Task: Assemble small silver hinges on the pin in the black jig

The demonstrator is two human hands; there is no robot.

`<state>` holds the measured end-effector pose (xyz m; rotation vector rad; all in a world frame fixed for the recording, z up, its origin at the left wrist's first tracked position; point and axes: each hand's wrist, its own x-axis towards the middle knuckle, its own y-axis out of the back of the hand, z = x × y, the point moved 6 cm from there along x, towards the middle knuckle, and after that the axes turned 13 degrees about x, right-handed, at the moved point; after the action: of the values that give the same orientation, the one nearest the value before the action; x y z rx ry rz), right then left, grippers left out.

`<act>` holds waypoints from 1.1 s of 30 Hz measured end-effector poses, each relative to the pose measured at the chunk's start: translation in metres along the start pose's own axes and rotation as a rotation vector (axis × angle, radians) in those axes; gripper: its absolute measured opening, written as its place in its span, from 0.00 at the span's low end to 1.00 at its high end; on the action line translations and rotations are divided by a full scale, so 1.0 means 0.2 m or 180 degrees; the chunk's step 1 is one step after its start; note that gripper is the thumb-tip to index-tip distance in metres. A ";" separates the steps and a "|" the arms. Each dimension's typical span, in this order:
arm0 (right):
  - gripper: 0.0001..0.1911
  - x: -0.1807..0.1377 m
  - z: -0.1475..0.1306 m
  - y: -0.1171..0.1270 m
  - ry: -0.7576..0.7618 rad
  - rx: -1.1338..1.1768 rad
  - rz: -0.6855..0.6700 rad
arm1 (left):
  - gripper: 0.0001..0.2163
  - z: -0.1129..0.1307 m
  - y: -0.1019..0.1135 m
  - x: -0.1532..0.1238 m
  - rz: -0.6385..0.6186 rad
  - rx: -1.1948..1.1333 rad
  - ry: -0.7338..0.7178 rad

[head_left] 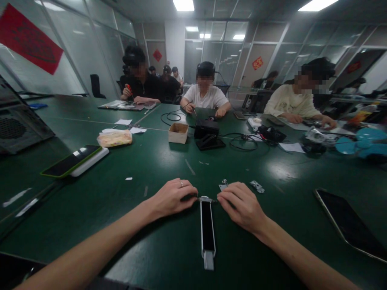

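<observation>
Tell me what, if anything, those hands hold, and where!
Seemingly a thin crosspiece at the far end of the slim device: left hand pinches one end, right hand the other.

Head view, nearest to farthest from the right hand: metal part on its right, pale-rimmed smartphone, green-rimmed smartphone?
1. Metal part: beyond the right hand, slightly right.
2. Pale-rimmed smartphone: farther right.
3. Green-rimmed smartphone: far left, past the left hand.

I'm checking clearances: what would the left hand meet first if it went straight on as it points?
The left hand would likely meet the slim black device at its far end; depth is unclear.
</observation>
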<state>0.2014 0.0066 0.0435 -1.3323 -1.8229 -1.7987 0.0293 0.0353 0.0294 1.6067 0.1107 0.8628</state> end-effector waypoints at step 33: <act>0.06 -0.05 0.09 -0.12 -0.0746 0.0189 -0.0982 | 0.05 -0.08 -0.07 -0.01 -0.0791 -0.0926 0.0777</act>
<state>0.1972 0.0230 0.0165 -1.3490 -2.2977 -1.7734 0.0251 0.0504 0.0153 1.1844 0.3350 0.8351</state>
